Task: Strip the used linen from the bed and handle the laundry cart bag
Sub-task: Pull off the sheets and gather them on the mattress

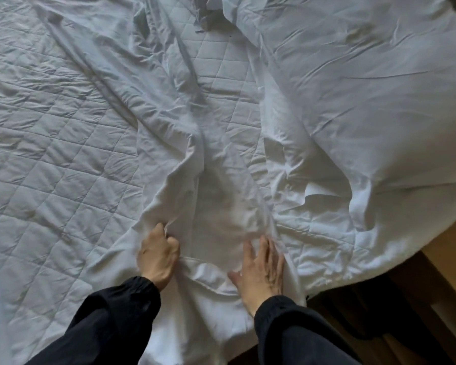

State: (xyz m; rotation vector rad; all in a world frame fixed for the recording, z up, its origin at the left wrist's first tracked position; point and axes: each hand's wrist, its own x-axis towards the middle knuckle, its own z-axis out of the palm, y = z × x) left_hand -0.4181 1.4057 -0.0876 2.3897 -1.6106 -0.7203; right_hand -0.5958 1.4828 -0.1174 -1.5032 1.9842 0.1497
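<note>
Head view: looks down on the bed, seen from its near edge.
Sheet: a loose white sheet lies gathered in long creased folds down the middle of the bed, its near end hanging over the edge between the two arms.
Left hand: the left hand has its fingers curled and grips a fold of the sheet.
Right hand: the right hand lies palm down on the sheet, fingers straight and spread, gripping nothing.
Mattress pad: a quilted mattress pad lies bare to the left of the sheet.
Duvet: a rumpled white duvet covers the right side, touching the sheet.
Sleeves: black sleeves reach to both wrists.
Floor: a wooden floor shows at the lower right.
</note>
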